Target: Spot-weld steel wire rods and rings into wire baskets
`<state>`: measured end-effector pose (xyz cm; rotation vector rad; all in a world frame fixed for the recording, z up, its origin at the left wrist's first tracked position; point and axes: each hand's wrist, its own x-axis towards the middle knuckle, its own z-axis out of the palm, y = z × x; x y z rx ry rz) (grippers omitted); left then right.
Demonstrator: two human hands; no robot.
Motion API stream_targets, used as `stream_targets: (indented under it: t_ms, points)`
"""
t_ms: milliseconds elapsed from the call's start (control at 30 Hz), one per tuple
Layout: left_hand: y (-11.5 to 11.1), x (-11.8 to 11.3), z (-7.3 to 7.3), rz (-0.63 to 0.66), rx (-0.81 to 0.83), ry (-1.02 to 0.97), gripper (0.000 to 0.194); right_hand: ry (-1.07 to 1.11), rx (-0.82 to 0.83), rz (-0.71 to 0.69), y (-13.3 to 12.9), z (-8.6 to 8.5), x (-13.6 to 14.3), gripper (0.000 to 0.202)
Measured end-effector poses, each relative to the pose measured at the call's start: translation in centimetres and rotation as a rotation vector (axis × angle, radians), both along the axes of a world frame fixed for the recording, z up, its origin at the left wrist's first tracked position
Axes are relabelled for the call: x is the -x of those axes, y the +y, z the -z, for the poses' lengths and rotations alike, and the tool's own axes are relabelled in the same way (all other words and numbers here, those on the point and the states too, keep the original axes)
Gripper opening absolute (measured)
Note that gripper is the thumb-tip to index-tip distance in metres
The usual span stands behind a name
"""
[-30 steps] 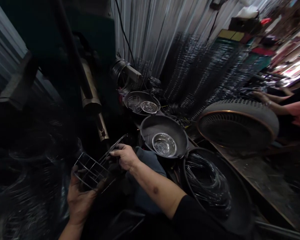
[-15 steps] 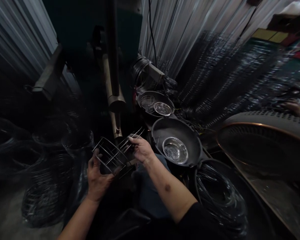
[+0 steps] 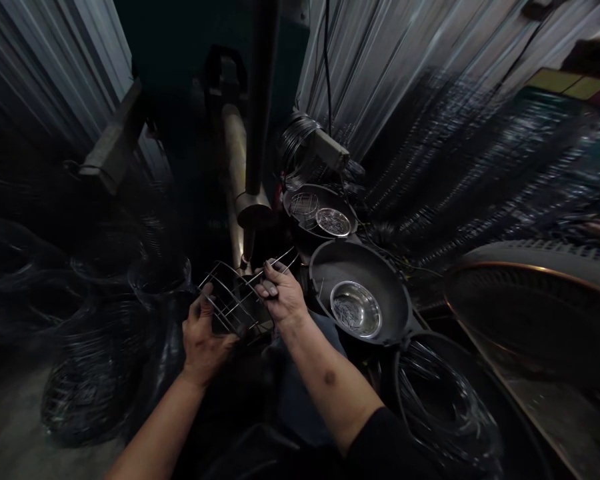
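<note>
Between my hands is a wire rack (image 3: 229, 293) of crossed thin metal rods with curved sides. My left hand (image 3: 205, 333) grips its left edge, thumb on top. On the right, my right hand (image 3: 281, 290) is closed, pinching rods that stick out past the fingers towards the upper right. Whether those rods are joined to the rack I cannot tell. Just beyond the rack, the tip of a machine's electrode (image 3: 247, 257) points down from a thick metal arm (image 3: 253, 208). The rack's lower part is dark and hard to make out.
To the right, a black pan (image 3: 320, 267) holds a steel bowl (image 3: 377, 327) with short wire pieces. Behind it another pan (image 3: 300, 227) contains round wire grids and a small dish (image 3: 333, 222). Coiled wire (image 3: 435, 380) lies lower right. Wire rings (image 3: 90, 373) stack at left.
The rack and both hands have come closer to the electrode tip. My right hand's fingers have curled tighter around the rods. The whole view has shifted slightly.
</note>
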<state>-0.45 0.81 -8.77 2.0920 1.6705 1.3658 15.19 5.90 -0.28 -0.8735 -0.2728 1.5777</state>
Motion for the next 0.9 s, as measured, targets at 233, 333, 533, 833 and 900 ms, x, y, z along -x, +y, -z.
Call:
stream_targets:
  t_ms: [233, 333, 533, 833, 900]
  points:
    - [1.0, -0.2, 0.0, -0.01, -0.01, -0.02, 0.095, -0.027, -0.068, 0.013, 1.1, 0.0, 0.2, 0.018]
    - [1.7, -0.1, 0.2, 0.011, -0.032, -0.022, 0.098, -0.025, -0.099, 0.01, 1.6, -0.1, 0.2, 0.018]
    - [2.6, -0.2, -0.2, -0.003, -0.012, -0.032, 0.101, -0.018, -0.097, 0.004, 2.4, -0.4, 0.2, 0.017]
    - [3.4, -0.2, -0.2, -0.005, -0.012, -0.021, 0.104, -0.013, -0.118, -0.006, 3.1, -0.8, 0.1, 0.018]
    - [3.7, -0.1, 0.0, 0.002, -0.002, -0.024, 0.107, 0.013, -0.136, 0.001, 3.3, -0.6, 0.1, 0.017]
